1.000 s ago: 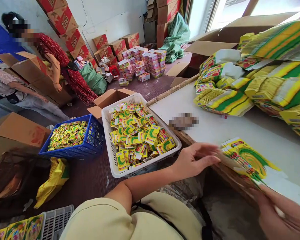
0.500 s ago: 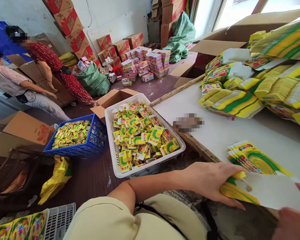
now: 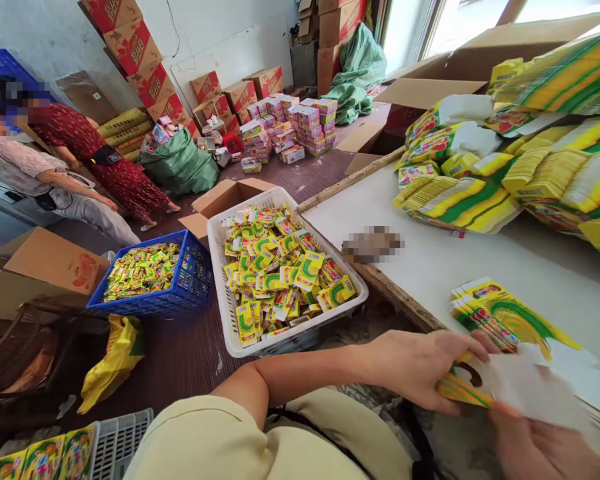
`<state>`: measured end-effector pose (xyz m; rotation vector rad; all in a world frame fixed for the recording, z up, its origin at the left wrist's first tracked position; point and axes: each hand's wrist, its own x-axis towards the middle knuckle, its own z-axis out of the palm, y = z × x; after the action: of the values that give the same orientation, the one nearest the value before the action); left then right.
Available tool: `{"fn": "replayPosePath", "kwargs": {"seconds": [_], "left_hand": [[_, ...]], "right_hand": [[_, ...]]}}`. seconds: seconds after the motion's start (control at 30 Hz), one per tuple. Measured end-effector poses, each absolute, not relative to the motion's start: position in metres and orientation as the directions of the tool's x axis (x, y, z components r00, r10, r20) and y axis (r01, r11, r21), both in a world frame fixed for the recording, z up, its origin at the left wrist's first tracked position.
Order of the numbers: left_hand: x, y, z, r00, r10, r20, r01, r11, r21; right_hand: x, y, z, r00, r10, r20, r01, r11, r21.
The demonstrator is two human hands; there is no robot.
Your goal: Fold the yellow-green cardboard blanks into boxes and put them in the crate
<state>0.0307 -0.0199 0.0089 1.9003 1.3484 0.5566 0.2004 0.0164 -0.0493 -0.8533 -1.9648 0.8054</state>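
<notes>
My left hand (image 3: 430, 367) grips the end of a yellow and green flat carton (image 3: 463, 390) at the edge of the white table. Close by on the right, my right hand (image 3: 535, 437) has its fingers on the same carton, whose white inner side faces up; motion blurs this hand. A fanned stack of printed flat cartons (image 3: 510, 313) lies on the table just beyond my hands. To the left, a white basket (image 3: 363, 293) holds a heap of small yellow-green boxes (image 3: 280, 267).
Bundles of flat cartons (image 3: 455, 193) fill the table's back right. A blue crate (image 3: 195, 267) of small packs and an open cardboard box (image 3: 55, 263) stand left on the floor. Two people (image 3: 115, 167) are at the far left, near a green sack (image 3: 180, 163).
My right hand has come in from the lower right edge to the carton beside my left hand. The person in red has turned and shifted left.
</notes>
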Motion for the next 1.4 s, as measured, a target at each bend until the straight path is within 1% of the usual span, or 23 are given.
{"fn": "replayPosePath", "kwargs": {"seconds": [0.07, 0.13, 0.2, 0.3, 0.37, 0.43, 0.5, 0.57, 0.63, 0.73, 0.8, 0.93, 1.0, 1.07, 1.13, 1.17, 1.2, 1.27, 1.3, 1.33, 1.4], "left_hand": [[0.029, -0.017, 0.002, 0.311, 0.947, -0.085, 0.614, -0.132, 0.779], [0.029, -0.016, -0.004, 0.266, 0.963, -0.037, 0.6, -0.135, 0.789], [0.03, -0.016, -0.007, 0.215, 0.976, 0.033, 0.603, -0.159, 0.782], [0.027, -0.019, -0.003, 0.168, 0.983, 0.075, 0.654, -0.168, 0.737], [0.022, -0.019, 0.001, 0.158, 0.987, 0.031, 0.691, -0.133, 0.711], [0.017, -0.019, 0.006, 0.157, 0.988, -0.007, 0.728, -0.111, 0.676], [0.014, -0.018, 0.01, 0.169, 0.985, -0.028, 0.768, -0.114, 0.63], [0.013, -0.018, 0.015, 0.195, 0.98, -0.049, 0.801, -0.131, 0.584], [0.012, -0.017, 0.021, 0.23, 0.97, -0.083, 0.815, -0.145, 0.561], [0.012, -0.015, 0.025, 0.288, 0.95, -0.123, 0.806, -0.171, 0.566], [0.013, -0.014, 0.024, 0.304, 0.945, -0.124, 0.805, -0.185, 0.564], [0.018, -0.011, 0.018, 0.264, 0.96, -0.098, 0.846, -0.181, 0.501], [0.017, -0.011, 0.017, 0.241, 0.966, -0.089, 0.857, -0.169, 0.487], [0.007, -0.012, 0.018, 0.223, 0.97, -0.095, 0.859, -0.15, 0.489], [-0.015, -0.013, 0.022, 0.163, 0.98, -0.114, 0.887, -0.095, 0.452], [-0.029, -0.015, 0.025, 0.112, 0.987, -0.116, 0.912, -0.056, 0.407], [-0.045, -0.016, 0.028, 0.035, 0.995, -0.099, 0.937, 0.002, 0.35], [-0.077, -0.019, 0.034, -0.126, 0.992, 0.003, 0.968, 0.122, 0.219], [-0.09, -0.02, 0.036, -0.2, 0.978, 0.058, 0.965, 0.187, 0.183], [-0.099, -0.021, 0.038, -0.243, 0.965, 0.099, 0.959, 0.224, 0.172], [-0.104, -0.023, 0.039, -0.246, 0.962, 0.119, 0.95, 0.215, 0.228]], "right_hand": [[0.201, 0.013, -0.047, -0.52, 0.706, 0.481, 0.323, 0.683, -0.655], [0.201, 0.01, -0.042, -0.522, 0.664, 0.536, 0.372, 0.742, -0.558], [0.201, 0.01, -0.037, -0.486, 0.662, 0.571, 0.399, 0.749, -0.528], [0.203, 0.011, -0.03, -0.432, 0.69, 0.581, 0.359, 0.722, -0.591], [0.203, 0.01, -0.027, -0.421, 0.719, 0.554, 0.328, 0.69, -0.646], [0.202, 0.007, -0.026, -0.496, 0.722, 0.482, 0.316, 0.667, -0.675], [0.201, 0.003, -0.026, -0.58, 0.726, 0.368, 0.339, 0.627, -0.702], [0.203, 0.003, -0.025, -0.617, 0.734, 0.285, 0.361, 0.585, -0.726], [0.209, 0.007, -0.02, -0.633, 0.728, 0.264, 0.341, 0.568, -0.749], [0.22, 0.016, -0.011, -0.699, 0.679, 0.225, 0.287, 0.555, -0.781], [0.22, 0.02, -0.008, -0.711, 0.679, 0.181, 0.299, 0.525, -0.796], [0.2, 0.013, -0.02, -0.556, 0.812, 0.179, 0.353, 0.425, -0.833], [0.189, 0.008, -0.029, -0.501, 0.846, 0.185, 0.308, 0.373, -0.875], [0.185, 0.01, -0.036, -0.49, 0.852, 0.183, 0.22, 0.324, -0.92], [0.19, 0.022, -0.038, -0.439, 0.879, 0.186, 0.197, 0.297, -0.934], [0.195, 0.032, -0.039, -0.375, 0.906, 0.196, 0.237, 0.299, -0.925], [0.2, 0.044, -0.04, -0.286, 0.934, 0.215, 0.313, 0.303, -0.9], [0.209, 0.068, -0.044, -0.1, 0.96, 0.263, 0.518, 0.276, -0.81], [0.213, 0.079, -0.047, -0.056, 0.961, 0.27, 0.607, 0.248, -0.755], [0.214, 0.089, -0.051, -0.043, 0.964, 0.261, 0.674, 0.22, -0.705], [0.215, 0.101, -0.059, -0.052, 0.969, 0.24, 0.753, 0.196, -0.628]]}}
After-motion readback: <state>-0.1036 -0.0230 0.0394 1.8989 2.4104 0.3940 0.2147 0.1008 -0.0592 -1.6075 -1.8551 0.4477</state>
